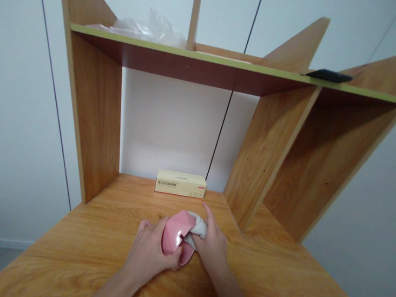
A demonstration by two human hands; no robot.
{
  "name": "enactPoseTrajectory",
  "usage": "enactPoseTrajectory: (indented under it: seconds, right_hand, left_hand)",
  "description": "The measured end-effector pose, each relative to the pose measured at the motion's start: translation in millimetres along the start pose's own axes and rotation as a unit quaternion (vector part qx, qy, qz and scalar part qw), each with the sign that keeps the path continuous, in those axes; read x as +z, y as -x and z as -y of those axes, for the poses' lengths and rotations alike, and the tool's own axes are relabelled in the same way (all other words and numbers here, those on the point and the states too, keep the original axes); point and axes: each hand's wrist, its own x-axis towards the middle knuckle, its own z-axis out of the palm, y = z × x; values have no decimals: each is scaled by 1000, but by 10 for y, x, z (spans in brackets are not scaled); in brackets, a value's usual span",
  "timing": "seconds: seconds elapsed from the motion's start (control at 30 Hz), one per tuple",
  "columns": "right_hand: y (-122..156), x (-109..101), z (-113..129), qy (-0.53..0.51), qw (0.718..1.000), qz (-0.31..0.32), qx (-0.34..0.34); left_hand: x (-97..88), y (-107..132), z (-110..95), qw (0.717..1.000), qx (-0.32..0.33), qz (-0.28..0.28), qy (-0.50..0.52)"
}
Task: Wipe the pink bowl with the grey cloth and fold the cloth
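Pink object (177, 227): held over counter (262, 285), between hands; long axis cannot be judged.
Left hand (150, 246): clamped on object's left side.
Right hand (214, 244): pale cloth (198, 226) gripped at object's right edge.

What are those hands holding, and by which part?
The left hand grips a shiny pink object by its left side; the right hand holds a pale cloth by its lower right part.

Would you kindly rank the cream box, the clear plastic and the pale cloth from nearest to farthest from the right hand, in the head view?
1. Pale cloth, in the right hand.
2. Cream box, farther back on the tabletop.
3. Clear plastic, up on the shelf, left.
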Motion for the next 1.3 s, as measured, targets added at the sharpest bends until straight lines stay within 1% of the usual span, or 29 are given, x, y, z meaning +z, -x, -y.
enactPoseTrajectory:
  seconds: [0.1, 0.17, 0.23, 0.3, 0.43, 0.53, 0.6, 0.7, 0.8, 0.9, 0.97, 1.07, 1.2, 1.3]
  right_hand:
    - [-8, 37, -39, -44, 997, 44, 35]
    - [-8, 66, -68, -90, 994, 55, 28]
    - [-3, 85, -86, -123, 991, 51, 15]
    - [6, 97, -94, -142, 989, 44, 19]
    - [11, 127, -97, -177, 982, 30, 64]
    - [7, 182, -108, -208, 973, -2, 98]
    - [8, 231, -118, -237, 965, -16, 108]
    - [17, 289, -115, -266, 958, -8, 107]
    - [21, 278, -81, -238, 966, -4, 104]
    - [20, 189, -30, -154, 982, -4, 109]
    - [24, 120, 2, -108, 989, 2, 100]
    - [31, 66, 26, -74, 995, 14, 68]
    - [28, 122, -5, -13, 996, 40, 73]
    - [24, 170, -32, 7, 995, 59, 74]
  left_hand:
    - [-15, 6, -6, 1000, 16, -3, 11]
    - [-21, 12, -2, 1000, 25, -4, 16]
    - [-27, 15, 10, 999, 26, -5, 20]
    - [-36, 11, 31, 999, 24, -8, 25]
    - [-35, -15, 87, 999, 22, -24, 38]
    - [1, -21, 109, 998, 26, -35, 45]
    - [38, -11, 107, 998, 28, -26, 55]
    - [88, 3, 105, 998, 9, -17, 63]
    - [103, -3, 118, 998, -18, -37, 41]
    - [79, -22, 127, 998, -20, -52, 19]
    - [53, -31, 121, 999, -13, -46, 12]
    - [21, -35, 104, 999, -2, -31, 14]
    - [2, -37, 95, 999, 0, -33, 13]
    - [-5, -42, 95, 999, 3, -40, 6]
